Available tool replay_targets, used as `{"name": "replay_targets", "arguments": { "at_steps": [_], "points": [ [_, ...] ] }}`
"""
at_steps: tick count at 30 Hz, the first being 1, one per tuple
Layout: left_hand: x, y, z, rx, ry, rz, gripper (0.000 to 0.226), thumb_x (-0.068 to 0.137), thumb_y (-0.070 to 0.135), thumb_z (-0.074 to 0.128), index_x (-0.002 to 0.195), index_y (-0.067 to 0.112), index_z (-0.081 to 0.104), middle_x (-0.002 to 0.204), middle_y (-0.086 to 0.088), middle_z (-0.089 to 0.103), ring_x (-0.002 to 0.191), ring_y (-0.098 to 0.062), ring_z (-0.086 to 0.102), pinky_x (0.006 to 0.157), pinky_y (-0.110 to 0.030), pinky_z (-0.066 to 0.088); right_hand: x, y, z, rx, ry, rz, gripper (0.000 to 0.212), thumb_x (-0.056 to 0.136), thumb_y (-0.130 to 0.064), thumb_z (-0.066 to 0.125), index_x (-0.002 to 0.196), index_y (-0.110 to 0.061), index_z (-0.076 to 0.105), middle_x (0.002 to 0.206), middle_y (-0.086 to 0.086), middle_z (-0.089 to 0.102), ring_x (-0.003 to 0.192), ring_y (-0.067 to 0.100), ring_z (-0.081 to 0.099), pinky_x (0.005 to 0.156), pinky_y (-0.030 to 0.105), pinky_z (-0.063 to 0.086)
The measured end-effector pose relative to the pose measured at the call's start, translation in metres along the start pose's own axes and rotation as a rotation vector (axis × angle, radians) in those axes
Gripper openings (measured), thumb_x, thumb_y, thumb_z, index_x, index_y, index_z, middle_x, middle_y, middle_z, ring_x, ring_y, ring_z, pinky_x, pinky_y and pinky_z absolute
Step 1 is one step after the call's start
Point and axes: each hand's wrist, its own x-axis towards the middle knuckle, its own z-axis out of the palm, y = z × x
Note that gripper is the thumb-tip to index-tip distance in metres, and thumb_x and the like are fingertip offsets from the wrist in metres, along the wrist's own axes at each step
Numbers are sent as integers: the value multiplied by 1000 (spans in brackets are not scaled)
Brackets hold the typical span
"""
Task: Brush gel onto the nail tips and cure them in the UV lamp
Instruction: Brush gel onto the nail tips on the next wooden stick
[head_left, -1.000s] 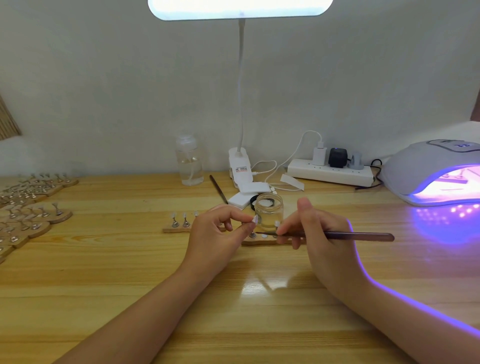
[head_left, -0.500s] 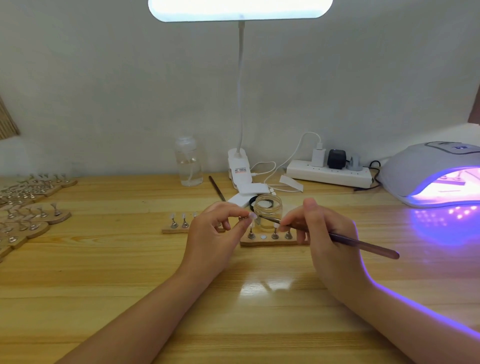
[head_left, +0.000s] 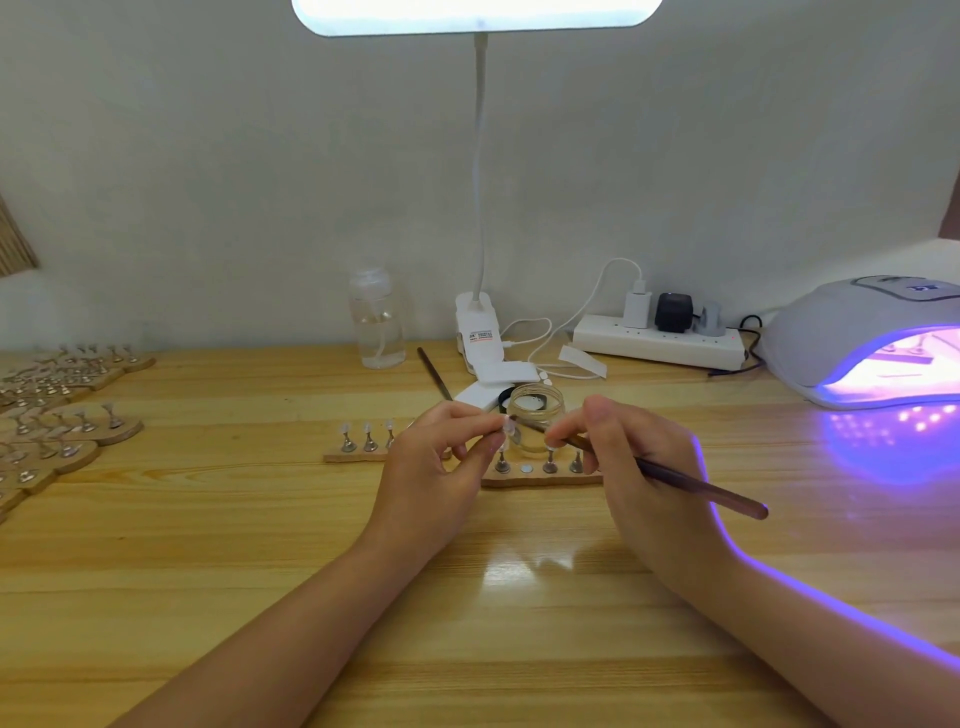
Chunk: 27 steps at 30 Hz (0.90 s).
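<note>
Brush (head_left: 670, 475) handle has tipped down to lower right vs a sec ago; bristles now meet the nail tip (head_left: 507, 427) at frame centre, so gel stroke is underway. Left hand (head_left: 441, 467) pinches the small clear tip; right hand (head_left: 639, 467) grips brush. UV lamp (head_left: 862, 343), right edge, glows purple.

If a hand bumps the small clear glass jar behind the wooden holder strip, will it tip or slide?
The squat clear glass jar looks wide for its height, so it likely slides rather than tips. The glossy wooden table probably offers little grip. Being glass, it may break if knocked off.
</note>
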Motion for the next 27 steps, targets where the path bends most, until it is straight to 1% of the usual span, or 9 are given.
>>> {"name": "replay_targets", "arguments": {
  "at_steps": [4, 9, 13, 15, 17, 19, 22, 25, 27],
  "points": [
    [0, -1, 1, -11, 1, -12, 30, 78, 2, 66, 87, 31, 66, 81, 11, 62, 62, 5, 46, 57, -5, 34, -2, -2, 1, 104, 41, 62, 43, 84, -44, 38, 60, -23, 65, 56, -5, 65, 53, 0, 57, 56, 8, 40],
    [0, 0, 0, -2, -20, -17, 31, 78, 1, 66, 86, 32, 65, 81, 11, 62, 62, 4, 45, 58, -5, 33, 1, -1, 1, -4, 9, 40, 38, 89, -40, 41, 69, -21, 67, 61, -21, 62, 61, -4, 58, 61, 7, 40],
    [0, 1, 0, -15, -26, -11, 35, 78, 1, 66, 83, 36, 64, 80, 10, 62, 63, 5, 45, 58, -6, 33, -1, -2, 1, 131, 49, 75, 42, 86, -42, 42, 59, -19, 65, 58, -1, 65, 52, 1, 56, 56, 8, 40],
    [0, 2, 0, -15, -24, -5, 36, 78, 1, 66, 82, 37, 64, 79, 11, 62, 64, 6, 47, 59, -6, 33, 0, -3, 0, 91, 59, 33, 40, 86, -40, 39, 63, -20, 65, 58, -9, 63, 54, 0, 56, 56, 8, 40],
    [0, 1, 0, -7, -20, 2, 37, 77, 1, 66, 81, 38, 64, 78, 12, 62, 66, 7, 48, 59, -5, 33, 1, -3, 1, 0, 14, 15, 33, 90, -35, 45, 68, -21, 64, 59, -20, 60, 57, -1, 56, 57, 8, 39],
    [0, 1, 0, -2, -17, 7, 38, 77, 1, 67, 80, 39, 64, 78, 13, 62, 66, 7, 48, 59, -5, 33, 0, -1, 1, 7, 3, 51, 33, 89, -33, 46, 64, -22, 65, 56, -17, 61, 55, 1, 56, 56, 9, 40],
    [0, 1, 0, -9, -17, 6, 37, 76, 3, 68, 78, 39, 64, 76, 14, 62, 65, 8, 48, 59, -5, 33, -2, -3, 0, 114, 50, 90, 41, 84, -44, 43, 58, -21, 65, 54, -4, 63, 50, 4, 55, 54, 13, 41],
    [1, 2, -1, -13, -13, 3, 36, 76, 3, 68, 78, 39, 65, 75, 16, 62, 64, 7, 48, 58, -5, 33, 0, -3, 1, 43, 42, 49, 40, 86, -42, 37, 64, -22, 64, 61, -14, 63, 56, 1, 56, 57, 9, 40],
    [1, 1, -1, -19, -10, 1, 35, 75, 4, 69, 78, 39, 65, 75, 17, 63, 64, 6, 49, 59, -5, 34, 0, -1, 1, 15, 11, 57, 36, 89, -39, 43, 66, -22, 64, 63, -15, 63, 59, 1, 57, 58, 10, 41]
  ]
}}
